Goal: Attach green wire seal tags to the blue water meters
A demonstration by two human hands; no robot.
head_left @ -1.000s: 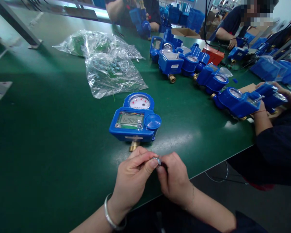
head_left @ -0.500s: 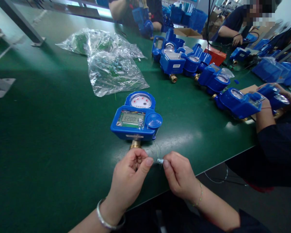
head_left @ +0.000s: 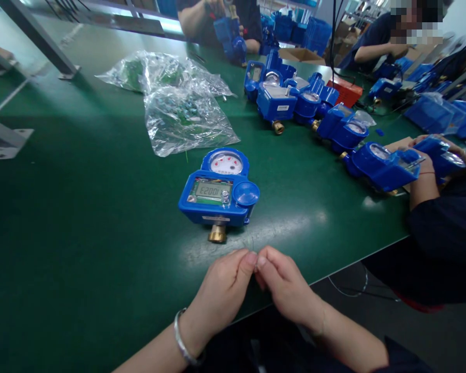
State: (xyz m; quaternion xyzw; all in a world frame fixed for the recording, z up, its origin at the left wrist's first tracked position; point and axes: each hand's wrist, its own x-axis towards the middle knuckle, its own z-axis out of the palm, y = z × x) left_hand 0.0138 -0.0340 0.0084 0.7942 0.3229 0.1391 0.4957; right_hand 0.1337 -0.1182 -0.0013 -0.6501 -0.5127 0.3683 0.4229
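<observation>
My left hand [head_left: 225, 282] and my right hand [head_left: 289, 282] meet at the table's front edge, thumbs and fingers pinched tip to tip. Between them is a small clear wire seal, almost wholly covered by the fingertips. A faint thin wire [head_left: 250, 242] rises from there toward the meter. Just beyond the hands, a blue water meter [head_left: 217, 197] lies with its digital display and round dial facing up. Its threaded brass end [head_left: 217, 234] points toward me, and neither hand touches it.
Clear plastic bags [head_left: 190, 116] of small bluish parts lie behind the meter. More blue meters [head_left: 277, 98] stand in a row to the right. A co-worker's hand [head_left: 425, 163] is at a meter on the right. A metal bracket [head_left: 11, 140] stands at the left.
My left hand has moved right and away from the brass end, and its fingertips now meet those of my right hand. The seal, visible before in my right fingers, is now covered.
</observation>
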